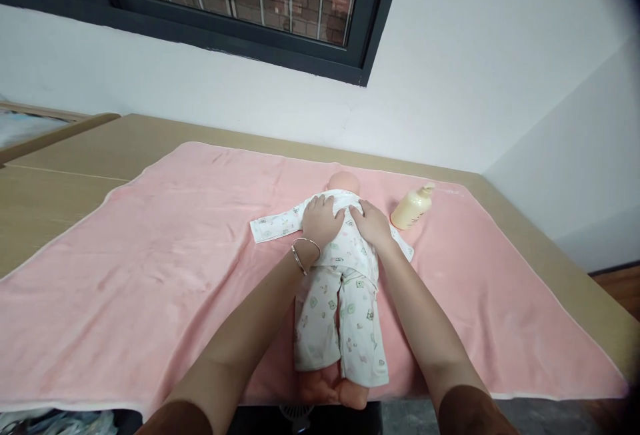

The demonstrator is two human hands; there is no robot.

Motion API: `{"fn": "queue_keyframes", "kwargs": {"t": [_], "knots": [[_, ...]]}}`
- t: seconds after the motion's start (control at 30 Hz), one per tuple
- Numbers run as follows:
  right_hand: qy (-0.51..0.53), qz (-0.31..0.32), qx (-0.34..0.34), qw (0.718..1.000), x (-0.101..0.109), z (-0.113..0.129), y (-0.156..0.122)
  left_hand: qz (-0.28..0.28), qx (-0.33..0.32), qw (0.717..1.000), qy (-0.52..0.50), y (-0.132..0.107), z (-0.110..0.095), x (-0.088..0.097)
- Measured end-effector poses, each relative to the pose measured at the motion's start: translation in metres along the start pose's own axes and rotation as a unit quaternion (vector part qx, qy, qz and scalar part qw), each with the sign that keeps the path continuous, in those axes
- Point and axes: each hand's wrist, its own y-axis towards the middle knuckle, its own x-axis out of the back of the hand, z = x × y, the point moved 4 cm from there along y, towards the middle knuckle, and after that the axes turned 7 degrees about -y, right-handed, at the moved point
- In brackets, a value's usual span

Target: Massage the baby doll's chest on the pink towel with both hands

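Note:
A baby doll (350, 248) in a white top and trousers with a small print lies lengthwise on a pink blanket (215, 221), head away from me and bare feet at the near edge. Only the smooth round of its head shows. My left hand (321, 220) rests flat on the left side of its upper body, fingers spread, a bangle on that wrist. Opposite it, my right hand (373, 223) lies open on the right side, thumbs close together. Just beyond my right hand is a cream pump bottle (412, 207) on the blanket.
Under the blanket is a wooden table (165, 129) against a white wall (440, 75). A dark-framed window (370, 48) with bars is above. Wooden rails (60, 133) stand at the far left. The blanket hangs to the table's near edge.

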Motion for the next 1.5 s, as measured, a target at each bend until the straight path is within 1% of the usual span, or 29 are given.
{"fn": "queue_keyframes", "kwargs": {"t": [0.07,0.13,0.23,0.3,0.37,0.47,0.53,0.6,0.67,0.77,0.87,0.93,1.0,1.1,1.13,1.2,1.3,1.33,1.43,1.5], "knots": [[-0.006,0.004,-0.008,1.0,0.001,0.001,-0.001,0.008,-0.013,1.0,0.009,0.0,-0.002,0.0],[-0.031,0.001,-0.005,1.0,0.004,0.01,-0.007,0.012,-0.028,0.999,0.019,-0.003,-0.008,0.0],[-0.056,0.005,0.048,0.997,0.01,0.03,-0.02,0.009,-0.047,0.999,0.026,-0.007,-0.015,0.0],[-0.048,0.009,0.088,0.995,0.013,0.037,-0.023,0.001,-0.052,0.998,0.022,-0.008,-0.015,0.0],[-0.023,0.002,0.102,0.995,0.014,0.034,-0.021,-0.008,-0.044,0.999,0.012,-0.007,-0.013,-0.001],[0.024,-0.019,0.07,0.997,0.01,0.017,-0.009,-0.009,-0.02,1.0,-0.009,-0.004,-0.005,-0.002],[0.047,-0.014,0.045,0.998,0.004,0.006,-0.001,-0.001,-0.009,1.0,-0.022,-0.001,0.0,-0.004],[0.052,-0.003,0.037,0.998,-0.001,0.001,0.003,0.008,-0.005,0.999,-0.035,0.001,0.004,-0.007],[0.035,0.0,0.034,0.999,-0.001,0.002,0.002,0.009,-0.001,0.999,-0.049,0.002,0.007,-0.008],[-0.006,0.01,0.023,1.0,0.004,0.009,-0.005,0.005,0.004,0.998,-0.069,0.002,0.009,-0.009],[-0.013,0.019,0.049,0.999,0.013,0.018,-0.013,0.007,0.005,0.997,-0.079,0.002,0.01,-0.009],[0.01,0.004,0.085,0.996,0.019,0.024,-0.017,0.009,0.009,0.996,-0.084,0.002,0.011,-0.009],[0.037,-0.032,0.108,0.993,0.025,0.029,-0.02,0.006,0.014,0.995,-0.095,0.002,0.012,-0.01],[0.058,-0.099,0.108,0.988,0.026,0.032,-0.021,-0.004,0.015,0.992,-0.125,0.002,0.014,-0.01],[0.055,-0.109,0.111,0.986,0.023,0.033,-0.021,-0.009,0.013,0.991,-0.136,0.002,0.015,-0.01],[0.035,-0.096,0.125,0.987,0.015,0.037,-0.02,-0.021,0.007,0.988,-0.156,0.003,0.016,-0.009],[0.009,-0.049,0.138,0.989,0.006,0.04,-0.02,-0.037,0.0,0.984,-0.174,0.002,0.017,-0.008],[0.01,-0.051,0.136,0.989,0.007,0.04,-0.021,-0.04,0.0,0.983,-0.178,0.002,0.017,-0.008],[0.02,-0.093,0.126,0.987,0.014,0.041,-0.024,-0.043,0.001,0.982,-0.184,0.002,0.017,-0.009],[0.009,-0.096,0.12,0.988,0.015,0.043,-0.025,-0.041,0.003,0.982,-0.185,0.002,0.017,-0.01]]}}
